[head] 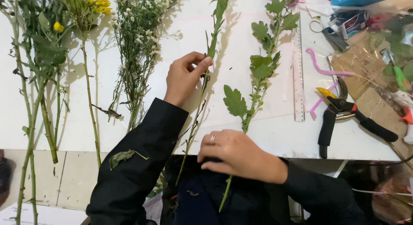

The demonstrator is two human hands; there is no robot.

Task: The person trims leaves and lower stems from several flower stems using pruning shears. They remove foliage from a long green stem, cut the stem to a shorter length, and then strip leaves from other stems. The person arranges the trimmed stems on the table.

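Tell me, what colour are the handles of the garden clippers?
Black, seen in the head view: pruning shears.

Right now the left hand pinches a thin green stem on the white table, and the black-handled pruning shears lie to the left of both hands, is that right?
Not quite. The head view shows the left hand pinching the thin green stem on the white table, but the black-handled pruning shears lie to the right of both hands, beside the clear ruler.

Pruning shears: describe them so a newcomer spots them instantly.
Start at the white table and go to its front right edge, right of the clear ruler. The pruning shears lie there beside pink ties: black handles, yellow blade tip, the only heavy tool nearby.
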